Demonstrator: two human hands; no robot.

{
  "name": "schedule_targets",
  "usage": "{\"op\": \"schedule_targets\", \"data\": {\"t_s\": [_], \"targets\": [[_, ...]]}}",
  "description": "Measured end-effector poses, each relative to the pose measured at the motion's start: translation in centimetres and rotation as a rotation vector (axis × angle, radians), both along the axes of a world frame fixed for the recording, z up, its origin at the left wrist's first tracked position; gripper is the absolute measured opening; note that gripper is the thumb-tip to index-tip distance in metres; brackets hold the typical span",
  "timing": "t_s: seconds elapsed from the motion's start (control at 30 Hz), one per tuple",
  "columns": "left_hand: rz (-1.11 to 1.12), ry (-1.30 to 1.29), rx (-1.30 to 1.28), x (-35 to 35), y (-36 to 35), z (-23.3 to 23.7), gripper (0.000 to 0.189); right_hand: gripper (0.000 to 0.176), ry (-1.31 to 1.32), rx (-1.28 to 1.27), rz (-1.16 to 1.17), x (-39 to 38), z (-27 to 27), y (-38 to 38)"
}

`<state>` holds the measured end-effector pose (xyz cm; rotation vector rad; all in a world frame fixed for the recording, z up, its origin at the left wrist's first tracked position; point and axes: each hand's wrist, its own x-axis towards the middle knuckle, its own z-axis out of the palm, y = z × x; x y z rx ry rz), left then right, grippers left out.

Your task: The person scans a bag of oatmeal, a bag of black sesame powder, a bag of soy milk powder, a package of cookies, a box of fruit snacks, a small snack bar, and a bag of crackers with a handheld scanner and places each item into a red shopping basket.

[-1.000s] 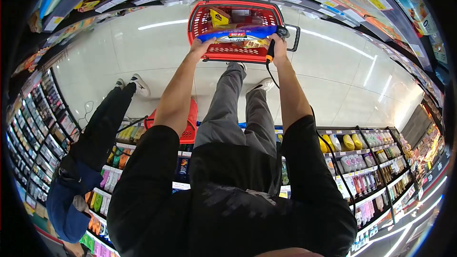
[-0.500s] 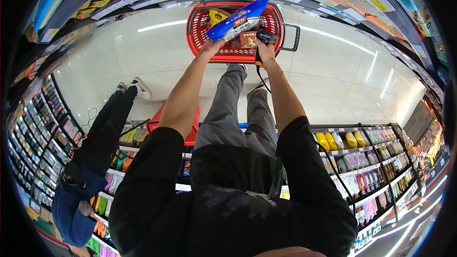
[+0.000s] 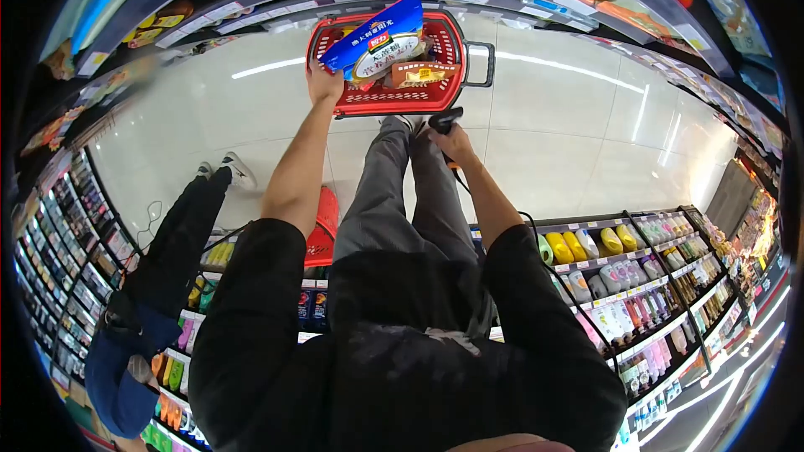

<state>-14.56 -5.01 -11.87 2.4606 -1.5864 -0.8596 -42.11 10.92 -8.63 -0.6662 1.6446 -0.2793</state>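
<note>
While the left hand (image 3: 325, 82) grips the left end of the blue bag (image 3: 377, 43), the right hand (image 3: 456, 144), apart from it, is closed around a black scanner (image 3: 445, 120) on the near side of the red basket (image 3: 394, 106). The bag slants across the basket's opening, 1 brown package (image 3: 423, 75) beside it. Setting down the bag seems the present step; the next move probably calls for loosening the left grip.

The person wears a black top (image 3: 402, 398) with loose short sleeves (image 3: 251, 293) ending near the elbows. A pale, ragged print (image 3: 456, 340) crosses its front, apparently brushstroke-like, though too foreshortened to read. The trousers (image 3: 377, 201) are grey, loose and creased.
</note>
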Motion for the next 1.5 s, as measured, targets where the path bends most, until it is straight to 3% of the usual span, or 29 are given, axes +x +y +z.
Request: {"op": "schedule_targets", "data": {"t_s": [0.07,0.1,0.13,0.17,0.2,0.23,0.27,0.3,0.33,0.4,0.47,0.5,0.57,0.63,0.67,0.73,0.8,0.87,0.9,0.93,1.0,1.07,1.13,1.2,1.23,1.27,1.33,1.43,1.5], "targets": [[0.135,0.171,0.123,0.2,2.8,0.5,0.059,0.053,0.247,0.039,0.205,-1.4,0.7,2.5],[0.130,0.169,0.092,2.1,5.7,-3.1,0.059,0.056,0.259,0.044,0.246,-2.3,1.4,3.4],[-0.399,0.301,0.119,4.2,8.9,-7.0,0.043,0.059,0.270,0.047,0.293,-3.2,2.6,4.2],[0.078,0.616,0.189,3.8,12.8,-7.0,0.036,0.059,0.278,0.042,0.334,-3.9,4.5,4.9],[-0.246,0.506,0.256,3.4,15.0,-3.1,0.034,0.058,0.289,0.030,0.377,-4.8,6.3,5.0],[-0.074,0.783,0.404,2.3,16.5,3.3,0.036,0.058,0.252,0.159,0.361,-5.5,7.7,4.7],[-0.067,0.610,0.399,2.0,19.1,5.2,0.035,0.057,0.215,0.297,0.346,-6.3,9.0,4.9],[-0.187,0.485,0.284,2.2,20.9,8.5,0.036,0.052,0.260,0.171,0.334,-7.4,8.3,6.5],[-0.152,0.394,0.214,3.5,23.1,8.8,0.033,0.047,0.304,0.034,0.319,-8.3,6.3,7.8],[0.446,0.504,0.306,6.2,26.1,9.3,0.031,0.040,0.432,-0.003,0.154,-9.4,3.9,9.8],[0.832,0.676,0.245,7.9,28.2,11.9,0.031,0.037,0.338,0.071,0.218,-9.8,7.5,9.0],[0.851,0.685,0.218,9.0,29.4,12.6,0.031,0.041,0.323,0.117,0.338,-10.6,7.2,9.1],[0.394,0.534,0.331,11.7,31.0,12.8,0.033,0.045,0.315,0.139,0.472,-9.6,8.8,7.7],[0.511,0.598,0.273,12.9,31.5,11.7,0.033,0.039,0.298,0.317,0.556,-6.8,14.7,5.6],[0.619,0.655,0.243,13.6,31.5,11.3,0.034,0.039,0.304,0.299,0.569,-6.0,14.1,5.6],[0.552,0.679,0.224,15.5,30.1,11.8,0.034,0.028,0.420,0.090,0.573,-4.5,11.3,5.3],[0.373,0.482,0.124,19.0,30.5,8.5,0.034,0.028,0.405,0.300,0.461,-1.0,11.3,2.9],[0.406,0.501,0.070,21.9,29.8,9.2,0.031,0.035,0.526,-0.089,0.363,1.8,6.9,2.5],[0.495,0.611,0.063,24.0,30.2,8.7,0.030,0.042,0.513,-0.013,0.254,6.6,12.7,0.7],[0.583,0.719,0.045,26.0,30.0,8.4,0.029,0.045,0.507,0.088,0.289,9.4,13.3,-1.0],[0.628,0.666,0.025,29.0,29.7,9.2,0.025,0.044,0.478,-0.113,0.416,12.5,7.7,-3.0],[1.031,0.867,0.087,31.5,29.2,12.3,0.024,0.040,0.424,-0.196,0.478,17.6,7.3,-5.5],[1.045,0.861,0.088,34.0,29.2,13.8,0.024,0.035,0.452,-0.298,0.545,22.8,9.5,-7.4],[1.081,0.901,0.130,36.2,28.1,14.3,0.027,0.028,0.263,-0.128,0.402,27.2,12.1,-9.8],[1.095,0.907,0.131,37.0,27.2,14.6,0.028,0.025,0.233,-0.191,0.384,28.6,11.2,-10.7],[1.095,0.915,0.127,37.7,26.2,14.5,0.028,0.022,0.155,-0.185,0.337,31.1,15.9,-11.2],[1.075,0.969,0.013,38.6,24.5,14.4,0.029,0.020,0.126,-0.210,0.340,34.1,17.9,-12.6],[1.027,1.050,0.018,39.0,20.3,14.6,0.030,0.037,0.051,-0.254,0.388,37.2,19.3,-14.7],[0.964,1.078,0.036,39.0,17.4,15.5,0.030,0.036,0.047,-0.309,0.360,39.7,20.0,-16.0]]}}
